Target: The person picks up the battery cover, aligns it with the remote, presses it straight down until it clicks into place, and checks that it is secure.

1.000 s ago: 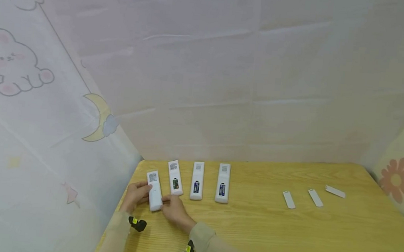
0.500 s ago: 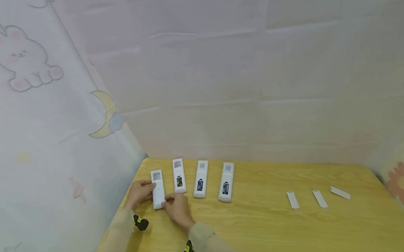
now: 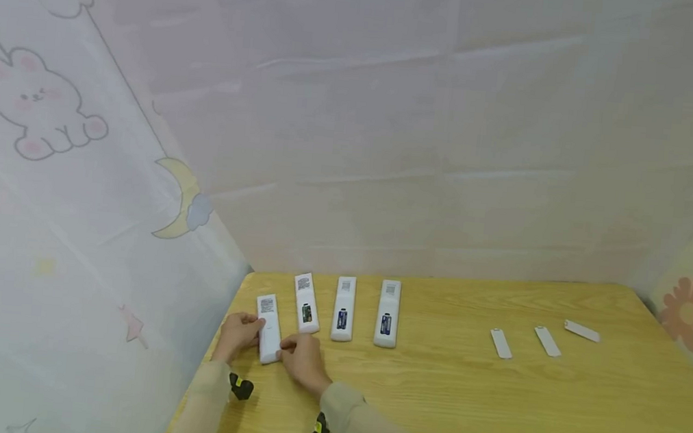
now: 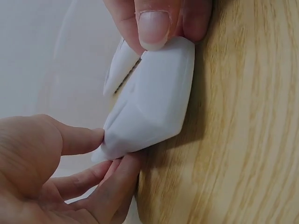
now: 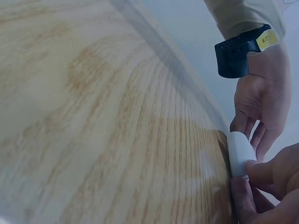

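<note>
A white remote control (image 3: 268, 337) lies back side up at the table's left end, its battery cover in place. My left hand (image 3: 238, 335) grips its left side, thumb on the back face and fingers along the edge, as the left wrist view shows. At the near right corner, my right hand (image 3: 304, 362) pinches the remote between thumb and fingers; in the right wrist view its thumb (image 5: 261, 171) rests against the white end. Just beyond lies a second remote (image 3: 306, 302) with its battery compartment uncovered and a battery showing.
Two more white remotes, a middle one (image 3: 345, 292) and a right one (image 3: 390, 296), lie in the row with batteries exposed. Farther right are three loose battery covers: one (image 3: 501, 343), another (image 3: 548, 341) and a slanted one (image 3: 582, 331). Printed cloth walls stand behind and left of the wooden table (image 3: 490, 408).
The whole head view has shifted slightly right. Both hands keep their hold on the leftmost remote, which stays in about the same spot on the table.
</note>
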The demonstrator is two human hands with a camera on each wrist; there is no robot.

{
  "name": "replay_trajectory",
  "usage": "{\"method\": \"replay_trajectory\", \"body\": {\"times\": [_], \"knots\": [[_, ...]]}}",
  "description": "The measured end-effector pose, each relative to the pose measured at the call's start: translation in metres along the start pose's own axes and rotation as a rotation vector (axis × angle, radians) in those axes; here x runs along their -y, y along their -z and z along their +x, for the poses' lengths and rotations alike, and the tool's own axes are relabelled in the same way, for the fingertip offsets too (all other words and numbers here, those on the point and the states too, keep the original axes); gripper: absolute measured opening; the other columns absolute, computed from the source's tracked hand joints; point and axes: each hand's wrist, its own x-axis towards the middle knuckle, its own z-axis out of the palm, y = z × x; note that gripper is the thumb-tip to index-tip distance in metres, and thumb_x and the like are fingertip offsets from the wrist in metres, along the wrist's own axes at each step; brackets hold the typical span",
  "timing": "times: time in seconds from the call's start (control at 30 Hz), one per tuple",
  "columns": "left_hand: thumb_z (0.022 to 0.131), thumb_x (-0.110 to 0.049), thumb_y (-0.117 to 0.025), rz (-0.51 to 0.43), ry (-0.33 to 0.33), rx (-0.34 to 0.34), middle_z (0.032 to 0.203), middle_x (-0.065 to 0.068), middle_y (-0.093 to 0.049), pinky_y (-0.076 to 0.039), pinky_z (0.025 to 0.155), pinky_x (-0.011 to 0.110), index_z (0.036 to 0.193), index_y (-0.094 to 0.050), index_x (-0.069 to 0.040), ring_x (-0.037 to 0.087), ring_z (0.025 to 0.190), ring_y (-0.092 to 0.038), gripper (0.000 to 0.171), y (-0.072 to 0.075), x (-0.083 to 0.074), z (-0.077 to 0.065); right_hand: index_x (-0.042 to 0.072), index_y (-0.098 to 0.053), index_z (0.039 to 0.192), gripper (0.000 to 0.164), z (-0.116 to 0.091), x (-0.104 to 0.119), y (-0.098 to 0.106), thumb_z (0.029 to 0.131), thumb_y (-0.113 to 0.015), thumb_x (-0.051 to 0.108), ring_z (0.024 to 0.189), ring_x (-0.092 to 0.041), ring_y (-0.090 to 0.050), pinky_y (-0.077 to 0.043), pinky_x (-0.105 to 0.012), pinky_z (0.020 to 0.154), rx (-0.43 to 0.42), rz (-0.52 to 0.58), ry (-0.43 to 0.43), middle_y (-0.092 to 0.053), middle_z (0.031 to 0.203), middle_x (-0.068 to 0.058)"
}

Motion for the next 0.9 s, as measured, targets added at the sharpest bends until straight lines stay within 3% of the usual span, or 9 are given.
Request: {"method": "replay_trajectory", "body": {"times": [0.17, 0.6, 0.9], "knots": [[0.107, -0.019, -0.066, 0.031, 0.005, 0.011, 0.102, 0.023, -0.074, -0.064, 0.071, 0.03, 0.123, -0.068, 0.013, 0.017, 0.078, -0.074, 0.036, 0.004, 0.002, -0.005, 0.005, -0.081, 0.09, 0.007, 0.001, -0.001, 0.001, 0.087, -0.086, 0.002, 0.074, -0.004, -0.063, -0.056, -0.023, 0.066, 0.007, 0.008, -0.006, -0.076, 0.082, 0.001], [0.107, -0.019, -0.064, -0.01, 0.049, 0.016, 0.106, 0.019, -0.069, -0.066, 0.074, 0.032, 0.125, -0.067, 0.009, 0.02, 0.082, -0.073, 0.033, 0.004, 0.007, -0.005, 0.003, -0.078, 0.092, 0.011, 0.004, 0.003, 0.007, 0.085, -0.087, 0.003, 0.076, -0.006, -0.063, -0.057, -0.024, 0.069, 0.073, 0.016, -0.01, -0.074, 0.084, 0.0], [0.106, -0.017, -0.065, 0.029, -0.008, -0.001, 0.104, 0.02, -0.07, -0.066, 0.075, 0.036, 0.127, -0.063, 0.011, 0.02, 0.078, -0.072, 0.035, 0.005, -0.004, -0.014, 0.0, -0.073, 0.098, 0.014, 0.006, 0.008, 0.017, 0.088, -0.083, 0.004, 0.08, -0.009, -0.062, -0.056, -0.026, 0.071, 0.097, 0.059, -0.036, -0.069, 0.087, 0.0]]}}
